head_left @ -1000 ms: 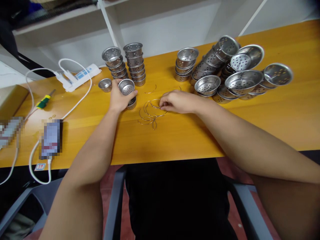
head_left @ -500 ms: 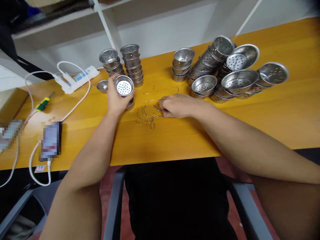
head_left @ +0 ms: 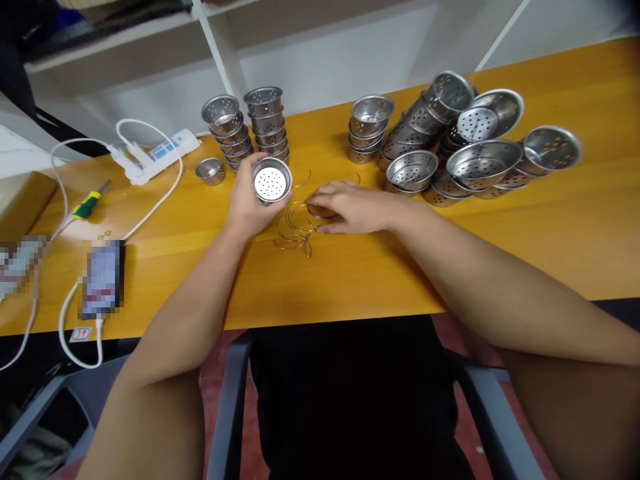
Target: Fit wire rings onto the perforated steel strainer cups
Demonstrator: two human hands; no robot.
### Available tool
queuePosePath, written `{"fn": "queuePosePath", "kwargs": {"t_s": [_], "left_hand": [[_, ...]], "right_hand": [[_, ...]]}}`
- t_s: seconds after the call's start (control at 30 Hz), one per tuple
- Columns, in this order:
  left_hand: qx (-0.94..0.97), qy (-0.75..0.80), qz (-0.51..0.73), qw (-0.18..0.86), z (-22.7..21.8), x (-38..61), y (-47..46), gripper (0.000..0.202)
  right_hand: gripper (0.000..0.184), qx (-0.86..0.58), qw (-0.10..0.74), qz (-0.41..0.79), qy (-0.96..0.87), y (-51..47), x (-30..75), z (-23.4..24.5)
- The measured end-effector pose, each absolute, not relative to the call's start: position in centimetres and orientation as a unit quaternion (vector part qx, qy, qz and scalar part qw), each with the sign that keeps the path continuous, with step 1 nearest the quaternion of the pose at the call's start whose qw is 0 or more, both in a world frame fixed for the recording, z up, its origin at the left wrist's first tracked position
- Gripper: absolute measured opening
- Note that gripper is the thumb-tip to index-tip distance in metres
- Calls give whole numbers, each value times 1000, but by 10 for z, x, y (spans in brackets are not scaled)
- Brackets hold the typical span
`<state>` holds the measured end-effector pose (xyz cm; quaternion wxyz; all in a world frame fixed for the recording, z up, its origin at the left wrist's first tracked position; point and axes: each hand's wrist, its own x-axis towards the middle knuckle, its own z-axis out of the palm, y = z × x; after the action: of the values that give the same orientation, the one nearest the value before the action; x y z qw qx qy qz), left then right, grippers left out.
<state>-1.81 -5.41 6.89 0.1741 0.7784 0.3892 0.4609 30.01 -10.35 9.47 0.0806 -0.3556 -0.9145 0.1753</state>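
Note:
My left hand point(head_left: 247, 203) grips a small perforated steel strainer cup point(head_left: 271, 181), tilted so its holed bottom faces me, just above the yellow table point(head_left: 350, 280). My right hand point(head_left: 350, 205) lies palm down on a loose pile of thin wire rings point(head_left: 295, 230), its fingertips closed over the rings at the pile's right side. Whether a ring is pinched between them is hidden. The two hands are a short gap apart.
Two stacks of strainer cups point(head_left: 265, 123) stand behind my left hand, one single cup point(head_left: 211, 170) to their left. A large heap of cups and wider steel bowls point(head_left: 465, 147) fills the right rear. A power strip point(head_left: 155, 153), screwdriver point(head_left: 90, 200), cables and a phone point(head_left: 103, 277) lie left.
My left hand lifted the strainer cup off the table and carried it right, toward the wire rings. My right hand slid slightly left over the rings.

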Motion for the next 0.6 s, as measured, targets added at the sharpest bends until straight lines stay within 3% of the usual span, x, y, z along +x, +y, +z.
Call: {"fn": "queuePosePath", "kwargs": {"t_s": [0.1,0.3,0.6], "left_hand": [[779,390,459,173,68,-20,-52,107],[782,399,446,175,65,-22,-51,107],[814,355,439,133,47,-29,-37,106]], "right_hand": [[27,-366,87,173,-910,-105,296,99],[30,-409,24,139,-902,-118,285,116],[24,-467,1,125,-876,-130,274,127]]}}
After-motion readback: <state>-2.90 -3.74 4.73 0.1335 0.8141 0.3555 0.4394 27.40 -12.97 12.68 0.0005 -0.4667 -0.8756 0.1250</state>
